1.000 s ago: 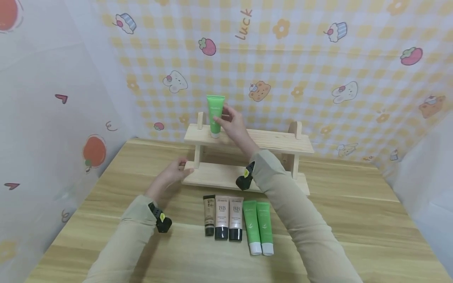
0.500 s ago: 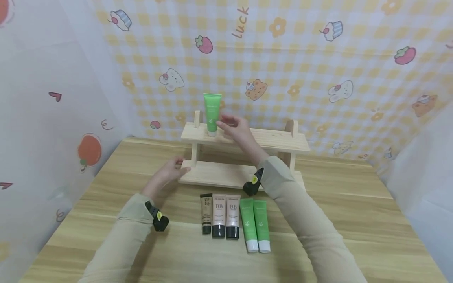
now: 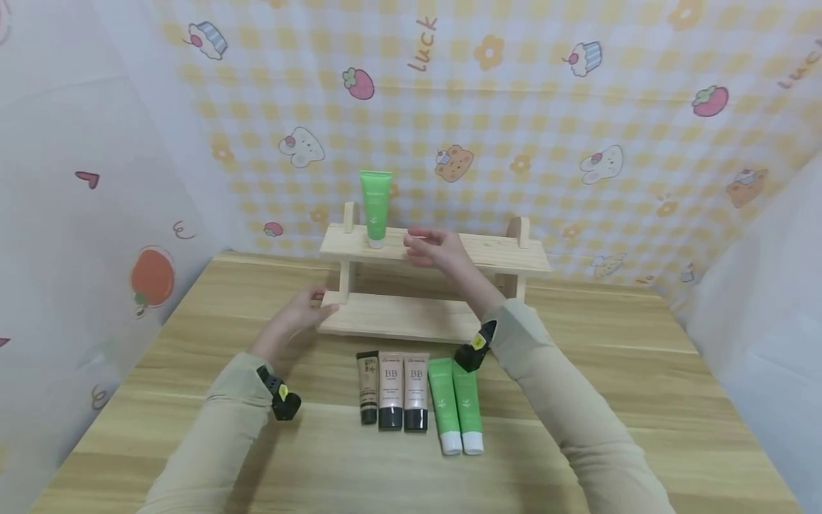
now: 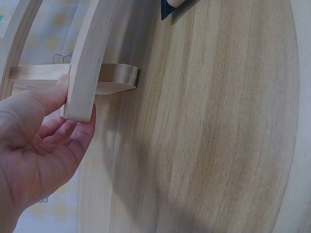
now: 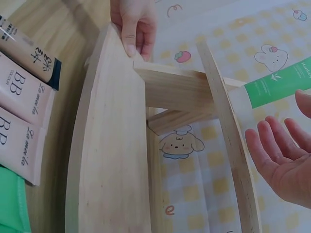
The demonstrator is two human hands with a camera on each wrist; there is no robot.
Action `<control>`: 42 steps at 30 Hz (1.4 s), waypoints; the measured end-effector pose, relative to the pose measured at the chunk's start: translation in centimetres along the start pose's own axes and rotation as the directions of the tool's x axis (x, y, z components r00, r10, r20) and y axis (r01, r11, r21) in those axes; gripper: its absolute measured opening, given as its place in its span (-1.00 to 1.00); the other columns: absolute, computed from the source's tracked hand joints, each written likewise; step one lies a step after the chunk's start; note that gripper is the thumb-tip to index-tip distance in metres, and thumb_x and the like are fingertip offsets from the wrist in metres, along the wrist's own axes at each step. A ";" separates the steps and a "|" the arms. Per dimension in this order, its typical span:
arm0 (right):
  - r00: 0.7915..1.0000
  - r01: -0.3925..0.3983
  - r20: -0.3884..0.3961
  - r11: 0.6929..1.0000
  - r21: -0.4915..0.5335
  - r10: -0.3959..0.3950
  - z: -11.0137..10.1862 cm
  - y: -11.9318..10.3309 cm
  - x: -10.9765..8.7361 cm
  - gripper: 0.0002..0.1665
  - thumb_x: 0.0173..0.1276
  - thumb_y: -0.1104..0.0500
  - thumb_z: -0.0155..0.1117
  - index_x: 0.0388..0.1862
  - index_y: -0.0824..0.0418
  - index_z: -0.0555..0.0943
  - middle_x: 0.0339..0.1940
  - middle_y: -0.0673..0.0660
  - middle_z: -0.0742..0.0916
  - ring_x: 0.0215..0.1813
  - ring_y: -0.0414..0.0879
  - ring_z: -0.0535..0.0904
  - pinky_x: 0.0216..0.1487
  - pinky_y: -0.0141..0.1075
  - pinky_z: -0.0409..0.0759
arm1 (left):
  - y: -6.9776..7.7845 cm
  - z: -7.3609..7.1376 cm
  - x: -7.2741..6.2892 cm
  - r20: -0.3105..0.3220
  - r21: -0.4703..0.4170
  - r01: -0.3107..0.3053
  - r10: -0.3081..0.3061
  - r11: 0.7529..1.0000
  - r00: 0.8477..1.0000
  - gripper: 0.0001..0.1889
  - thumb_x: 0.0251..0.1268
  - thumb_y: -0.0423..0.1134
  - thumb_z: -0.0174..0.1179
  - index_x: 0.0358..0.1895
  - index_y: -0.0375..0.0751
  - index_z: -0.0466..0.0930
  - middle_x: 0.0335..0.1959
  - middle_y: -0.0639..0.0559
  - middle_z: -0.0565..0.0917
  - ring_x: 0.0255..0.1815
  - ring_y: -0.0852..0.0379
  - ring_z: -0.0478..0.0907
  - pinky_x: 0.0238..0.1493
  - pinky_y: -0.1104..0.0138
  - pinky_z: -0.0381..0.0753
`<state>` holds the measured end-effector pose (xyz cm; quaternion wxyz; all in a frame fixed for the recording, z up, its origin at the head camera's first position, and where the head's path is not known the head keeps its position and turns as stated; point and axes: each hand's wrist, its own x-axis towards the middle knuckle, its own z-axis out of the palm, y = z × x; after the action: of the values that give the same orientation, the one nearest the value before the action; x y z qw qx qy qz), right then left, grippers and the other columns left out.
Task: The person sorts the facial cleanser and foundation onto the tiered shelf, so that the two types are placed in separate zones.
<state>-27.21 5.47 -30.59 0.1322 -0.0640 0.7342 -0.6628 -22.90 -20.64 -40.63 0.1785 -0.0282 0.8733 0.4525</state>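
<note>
A two-tier wooden shelf (image 3: 398, 316) stands at the back of the table. On its top board, near the left end, a green tube (image 3: 376, 207) stands upright on its white cap. My left hand (image 3: 297, 314) grips the left end of the lower board, thumb on top and fingers beneath, as the left wrist view also shows. My right hand (image 3: 439, 250) is over the top board, to the right of the green tube and apart from it. In the right wrist view its fingers (image 5: 277, 141) are loosely bent with nothing between them.
In front of the shelf lie a gold-brown tube (image 3: 368, 389), two pink BB cream tubes (image 3: 390, 389) and two green tubes (image 3: 444, 400) in a row on the wooden table (image 3: 642, 400). A patterned cloth (image 3: 546, 121) hangs behind.
My right hand has let go of the green tube and drawn back to the right and down. The tube stays standing on the top board. My left hand keeps its grip.
</note>
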 end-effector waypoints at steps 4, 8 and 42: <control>1.000 -0.007 0.015 1.000 -0.004 0.008 -0.4 0.4 -0.6 -0.49 0.29 0.20 0.17 0.18 0.38 0.41 0.12 0.36 0.57 0.14 0.17 0.53 0.11 -0.08 0.54 | 0.0 0.0 0.0 0.005 0.014 -0.002 0.002 1.000 1.000 -0.31 0.34 -0.08 0.00 0.38 -0.39 -0.05 0.36 -0.38 0.10 0.36 -0.33 0.07 0.35 -0.08 0.16; 0.999 -0.023 0.031 1.000 -0.001 0.023 -0.9 0.8 -1.3 -0.49 0.30 0.19 0.16 0.19 0.37 0.40 0.13 0.37 0.56 0.17 0.19 0.50 0.15 -0.05 0.51 | 0.1 -0.1 0.0 0.007 0.025 -0.005 0.005 1.000 1.000 -0.32 0.35 -0.09 -0.02 0.38 -0.40 -0.06 0.36 -0.39 0.09 0.35 -0.34 0.08 0.34 -0.08 0.16; 0.955 -0.188 0.197 0.965 -0.183 0.224 -6.3 6.5 -6.4 -0.42 0.35 0.05 0.09 0.21 0.41 0.36 0.11 0.36 0.58 0.11 0.11 0.56 0.04 -0.14 0.59 | 0.4 -0.2 -0.1 0.025 0.054 0.009 -0.010 0.999 1.000 -0.30 0.35 -0.07 -0.02 0.38 -0.40 -0.08 0.37 -0.40 0.07 0.34 -0.37 0.08 0.33 -0.10 0.16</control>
<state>-22.28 14.00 -35.77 0.2739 -0.0690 0.7698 -0.5724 -22.92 -20.64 -40.18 0.1924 -0.0217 0.8826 0.4284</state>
